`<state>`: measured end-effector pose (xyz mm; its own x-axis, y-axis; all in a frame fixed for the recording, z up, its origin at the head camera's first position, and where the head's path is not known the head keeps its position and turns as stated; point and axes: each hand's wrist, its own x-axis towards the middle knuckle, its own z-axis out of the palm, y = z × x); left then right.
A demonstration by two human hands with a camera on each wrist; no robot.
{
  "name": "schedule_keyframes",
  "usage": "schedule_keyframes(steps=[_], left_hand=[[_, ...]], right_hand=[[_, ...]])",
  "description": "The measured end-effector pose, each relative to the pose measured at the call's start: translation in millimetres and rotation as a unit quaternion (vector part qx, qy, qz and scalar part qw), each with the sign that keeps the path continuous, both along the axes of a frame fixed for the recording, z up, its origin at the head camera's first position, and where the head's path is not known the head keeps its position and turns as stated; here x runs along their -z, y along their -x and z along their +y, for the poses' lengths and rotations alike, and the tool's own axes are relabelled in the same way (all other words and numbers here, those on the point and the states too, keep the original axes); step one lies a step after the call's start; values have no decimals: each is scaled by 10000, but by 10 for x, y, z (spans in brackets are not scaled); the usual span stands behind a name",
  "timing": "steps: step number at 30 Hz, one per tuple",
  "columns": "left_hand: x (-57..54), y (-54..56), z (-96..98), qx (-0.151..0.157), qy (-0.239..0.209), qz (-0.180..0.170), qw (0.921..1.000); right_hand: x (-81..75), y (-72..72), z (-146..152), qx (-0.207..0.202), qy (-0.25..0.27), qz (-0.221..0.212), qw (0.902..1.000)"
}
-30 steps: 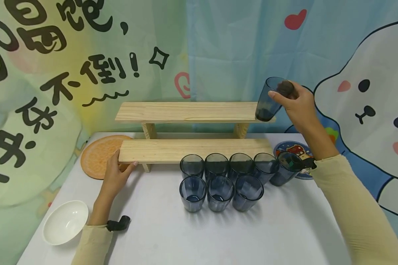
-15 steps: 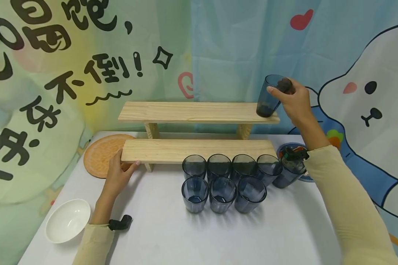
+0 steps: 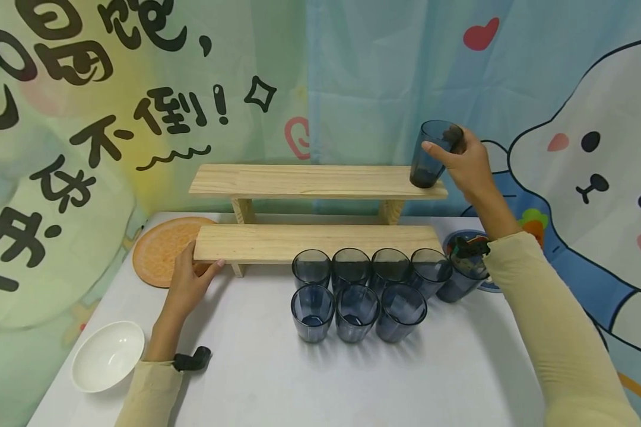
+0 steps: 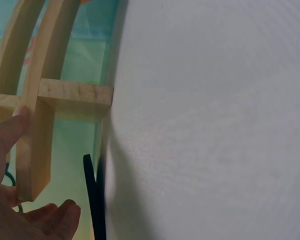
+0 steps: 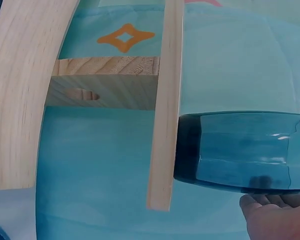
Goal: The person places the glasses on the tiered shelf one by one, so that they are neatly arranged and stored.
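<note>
A smoky blue drinking glass (image 3: 428, 160) stands at the right end of the upper board (image 3: 299, 179) of a two-tier wooden shelf. My right hand (image 3: 466, 163) grips it near the rim, thumb in front and fingers behind. In the right wrist view, the glass's base (image 5: 189, 147) meets the board's surface (image 5: 165, 150). My left hand (image 3: 188, 284) holds the left end of the lower board (image 3: 310, 240). Its thumb (image 4: 15, 127) presses the board while the other fingers bend past the end. Several matching glasses (image 3: 312, 314) stand upright in two rows before the shelf.
One more glass (image 3: 462, 279) stands at the right end of the back row, by a blue patterned round mat (image 3: 448, 240). An orange-slice round mat (image 3: 155, 255) lies left of the shelf. A white bowl (image 3: 108, 356) sits at the table's left edge. A printed curtain hangs behind.
The held glass has tilted more upright and settled at the right end of the upper board, my right hand still around it. My left hand has kept its place on the lower board.
</note>
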<state>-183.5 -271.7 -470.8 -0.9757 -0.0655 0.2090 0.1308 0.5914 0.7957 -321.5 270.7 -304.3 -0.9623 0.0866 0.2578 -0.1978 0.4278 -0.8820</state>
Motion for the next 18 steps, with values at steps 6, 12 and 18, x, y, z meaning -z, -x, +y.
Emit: schedule_keyframes(steps=[6,12,18], left_hand=[[7,-4,-5,-28,29,-47,10000],[-17,-15,-19,-78,44,-128,9999],[-24,-15,-3,-96,100,-182,9997]], right_hand=[[-74,-57,-5,-103,-3,-181,9998],[-153,-202,52,140,-64,-61,9999],[-151,-567,108,869,-23,417,9953]])
